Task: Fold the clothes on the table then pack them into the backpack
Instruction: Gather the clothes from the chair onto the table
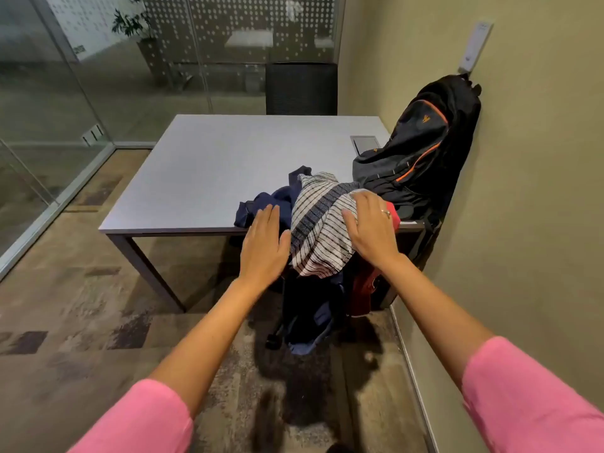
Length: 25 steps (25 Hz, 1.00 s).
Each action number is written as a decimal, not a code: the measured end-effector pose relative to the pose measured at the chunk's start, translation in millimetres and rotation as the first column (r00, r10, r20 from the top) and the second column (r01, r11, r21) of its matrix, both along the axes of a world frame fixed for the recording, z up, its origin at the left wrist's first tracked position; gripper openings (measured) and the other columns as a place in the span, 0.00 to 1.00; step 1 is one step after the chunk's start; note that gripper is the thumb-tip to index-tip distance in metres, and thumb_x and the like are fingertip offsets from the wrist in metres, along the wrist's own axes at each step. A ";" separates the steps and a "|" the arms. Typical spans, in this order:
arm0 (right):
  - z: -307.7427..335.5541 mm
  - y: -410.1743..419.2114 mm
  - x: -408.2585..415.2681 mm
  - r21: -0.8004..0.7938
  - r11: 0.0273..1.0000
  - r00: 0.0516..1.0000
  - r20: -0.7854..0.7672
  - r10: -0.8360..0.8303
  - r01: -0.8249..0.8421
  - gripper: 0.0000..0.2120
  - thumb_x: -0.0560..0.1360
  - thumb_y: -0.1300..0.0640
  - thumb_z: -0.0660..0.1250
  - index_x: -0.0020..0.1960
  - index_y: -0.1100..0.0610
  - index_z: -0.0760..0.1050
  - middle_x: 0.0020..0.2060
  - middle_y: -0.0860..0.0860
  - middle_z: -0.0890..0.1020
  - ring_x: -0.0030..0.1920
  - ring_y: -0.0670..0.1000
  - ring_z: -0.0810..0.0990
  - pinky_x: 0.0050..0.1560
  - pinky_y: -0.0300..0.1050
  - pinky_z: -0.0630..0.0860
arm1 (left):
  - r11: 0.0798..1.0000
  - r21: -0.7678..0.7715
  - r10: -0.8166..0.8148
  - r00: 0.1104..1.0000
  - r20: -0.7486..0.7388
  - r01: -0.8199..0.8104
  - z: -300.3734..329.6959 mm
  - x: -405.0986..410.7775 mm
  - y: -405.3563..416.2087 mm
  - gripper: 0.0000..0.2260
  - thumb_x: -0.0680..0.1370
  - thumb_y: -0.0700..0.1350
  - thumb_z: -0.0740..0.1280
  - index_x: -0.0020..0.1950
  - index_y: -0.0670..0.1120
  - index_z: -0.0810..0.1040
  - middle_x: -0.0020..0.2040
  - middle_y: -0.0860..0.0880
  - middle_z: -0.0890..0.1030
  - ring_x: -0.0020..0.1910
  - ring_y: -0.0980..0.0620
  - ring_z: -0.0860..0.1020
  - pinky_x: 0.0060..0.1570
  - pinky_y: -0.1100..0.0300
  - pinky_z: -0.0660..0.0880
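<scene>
- the pile of clothes (313,223) lay at the near right corner of the table (212,165), spilling over the near edge and hanging toward the floor.
- a striped cloth (318,223) sat on top, its long axis running from the table down over the edge toward the person; a navy garment (271,204) spread to its left and a red one (392,217) showed at its right.
- the right hand (369,230) rested flat on the striped cloth, fingers straight and spread, gripping nothing.
- the left hand (264,243) was open too, fingers straight and together, at the pile's left edge over the navy garment; whether it touched the fabric could not be told.
- the right hand was the nearer to the striped cloth, so lifting it likely began there.
- the backpack (421,142) stood just beyond the pile, leaning on the wall (539,191); it seemed zipped, though the top was hard to make out.
- how many garments were in the pile, and what hung dark under the table edge, stayed unclear.
</scene>
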State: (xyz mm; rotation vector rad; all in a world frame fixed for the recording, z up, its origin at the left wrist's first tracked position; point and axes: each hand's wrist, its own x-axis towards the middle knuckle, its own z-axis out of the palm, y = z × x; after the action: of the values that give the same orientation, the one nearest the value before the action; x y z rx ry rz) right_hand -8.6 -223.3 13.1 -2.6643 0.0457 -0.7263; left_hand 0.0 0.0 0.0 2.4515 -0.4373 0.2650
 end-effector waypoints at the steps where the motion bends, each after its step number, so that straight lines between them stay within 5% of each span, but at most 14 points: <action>1: 1.4 0.1 11.7 -0.017 1.000 0.999 -0.040 -0.007 0.007 0.21 0.79 0.49 0.58 0.65 0.62 0.71 0.61 0.58 0.74 0.63 0.60 0.70 0.62 0.57 0.68 | 0.999 0.046 0.006 0.999 -0.031 -0.005 1.4 12.4 -5.0 0.26 0.83 0.50 0.54 0.78 0.42 0.53 0.78 0.45 0.55 0.78 0.48 0.51 0.75 0.54 0.50; 5: 7.8 -2.8 45.0 -0.135 0.991 0.952 -0.305 -0.041 -0.001 0.23 0.81 0.44 0.54 0.66 0.61 0.69 0.60 0.59 0.75 0.63 0.61 0.71 0.60 0.57 0.68 | 0.977 0.207 -0.015 0.981 -0.194 0.056 13.7 62.1 -24.0 0.24 0.83 0.53 0.49 0.73 0.41 0.64 0.75 0.43 0.64 0.76 0.43 0.58 0.73 0.43 0.54; 9: 3.5 -20.9 64.3 -0.059 0.997 0.893 -0.450 0.025 -0.057 0.26 0.80 0.39 0.50 0.56 0.60 0.71 0.55 0.58 0.78 0.58 0.60 0.75 0.51 0.53 0.67 | 0.961 0.242 -0.053 0.951 -0.304 0.131 5.2 92.0 -34.1 0.21 0.84 0.53 0.45 0.52 0.43 0.73 0.64 0.43 0.74 0.74 0.42 0.60 0.71 0.38 0.54; 11: 5.0 -32.1 73.8 0.002 0.996 0.854 -0.515 0.077 -0.088 0.32 0.78 0.34 0.48 0.63 0.60 0.71 0.62 0.58 0.76 0.63 0.59 0.73 0.57 0.53 0.70 | 0.953 0.275 -0.049 0.961 -0.274 0.126 1.4 101.6 -39.3 0.20 0.84 0.51 0.45 0.51 0.43 0.74 0.62 0.44 0.75 0.73 0.43 0.62 0.72 0.39 0.53; 14: 2.5 -43.8 85.3 0.047 0.991 0.806 -0.578 0.130 -0.126 0.42 0.74 0.28 0.46 0.70 0.61 0.67 0.68 0.58 0.72 0.67 0.58 0.70 0.65 0.54 0.68 | 0.931 0.347 -0.032 0.973 -0.229 0.112 3.2 118.8 -45.4 0.19 0.82 0.46 0.46 0.40 0.44 0.72 0.43 0.46 0.76 0.54 0.43 0.73 0.71 0.41 0.56; 16: 1.5 -46.9 90.9 0.086 0.986 0.792 -0.587 0.166 -0.144 0.47 0.71 0.25 0.43 0.70 0.61 0.67 0.68 0.58 0.72 0.67 0.58 0.71 0.65 0.55 0.68 | 0.921 0.379 -0.015 0.980 -0.201 0.092 5.1 126.9 -47.9 0.21 0.81 0.45 0.46 0.34 0.43 0.70 0.33 0.48 0.73 0.38 0.48 0.71 0.71 0.44 0.56; 18: -1.1 -50.9 97.2 0.141 0.979 0.792 -0.576 0.200 -0.144 0.45 0.70 0.23 0.42 0.59 0.60 0.74 0.58 0.56 0.79 0.58 0.57 0.76 0.57 0.54 0.71 | 0.921 0.383 -0.029 0.992 -0.125 0.075 -1.0 131.9 -48.9 0.22 0.79 0.48 0.44 0.31 0.43 0.69 0.28 0.50 0.70 0.30 0.52 0.65 0.70 0.46 0.59; 20: -3.0 -53.1 101.2 0.167 0.977 0.801 -0.562 0.204 -0.131 0.36 0.72 0.25 0.43 0.40 0.57 0.69 0.40 0.54 0.77 0.42 0.55 0.75 0.44 0.52 0.69 | 0.936 0.349 -0.028 0.998 -0.060 0.047 -8.6 130.4 -48.1 0.23 0.76 0.50 0.41 0.29 0.43 0.67 0.26 0.50 0.70 0.28 0.52 0.65 0.69 0.47 0.60; 25: -12.9 -54.4 96.1 0.166 0.979 0.844 -0.502 0.188 -0.119 0.30 0.75 0.29 0.45 0.33 0.54 0.61 0.30 0.50 0.70 0.33 0.52 0.71 0.32 0.48 0.61 | 0.957 0.291 -0.026 0.999 0.022 0.019 -20.1 125.9 -46.7 0.20 0.75 0.51 0.43 0.27 0.46 0.63 0.24 0.51 0.68 0.27 0.51 0.68 0.69 0.47 0.61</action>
State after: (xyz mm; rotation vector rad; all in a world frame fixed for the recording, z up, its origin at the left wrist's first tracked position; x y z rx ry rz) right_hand 87.6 -277.7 0.3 -2.6185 0.0190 0.0594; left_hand 125.9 -46.7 -20.1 2.7306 -0.5485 0.2365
